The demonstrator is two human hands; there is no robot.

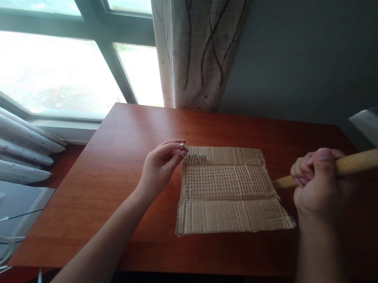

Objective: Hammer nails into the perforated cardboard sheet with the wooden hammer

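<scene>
One grey wall [297, 58] stretches behind our workplace, with a framed window [93, 21] to the left letting in bright light. Before them we have a reddish-brown wooden table [121, 173] with a smooth surface. Two patterned curtains hang by the window: a tall one [205, 43] marked with dark branches behind the table's far edge, and another [0, 143] gathered low at the left. On the table, between our hands, lies a creased piece of cardboard [230, 187], its middle band covered in a grid of small dark holes. Our hammer [359, 163] is raised at the right, its wooden handle slanting up to a blurred metal head cut off by the picture's edge; we cannot tell whether the handle's lower end touches the cardboard. Our right hand [320, 182] has its fingers closed around that handle. Our left hand [164, 161] sits at the cardboard's upper left corner, thumb and fingers pinched on a small pale piece [182, 145], too tiny for us to identify. Just beside it, short rows of slim metal pins [197, 158] stand in the cardboard.
</scene>
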